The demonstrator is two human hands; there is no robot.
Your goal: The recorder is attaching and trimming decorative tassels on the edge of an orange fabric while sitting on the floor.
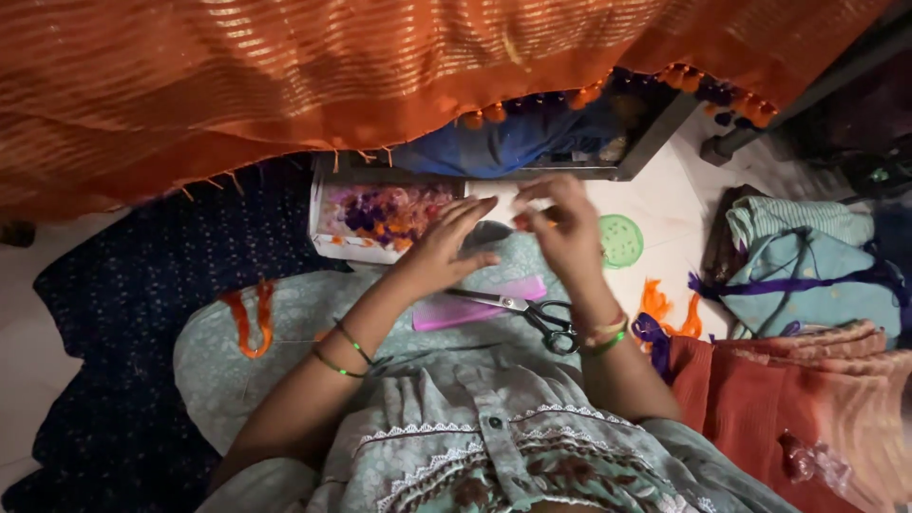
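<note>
**Desk:** What do I see in the hands?

**Operator:** From my remote seat, the right hand (570,233) pinches a small orange tuft (522,221) between thumb and fingertips, held above the lap. My left hand (446,249) is spread open beside it, fingers loose, gripping nothing, its tips close to the tuft.

**Desk:** And below them?

**Operator:** Scissors (527,312) with black handles lie on a pink comb (475,306) on the pale green cloth (237,370) across the lap. A white box (380,217) of purple and orange thread scraps sits just beyond the left hand. An orange fabric (285,76) with tassels along its edge hangs across the top. A green round lid (622,239) lies on the floor to the right, near folded clothes (807,275). An orange thread loop (249,318) rests on the cloth, well to the left.
</note>
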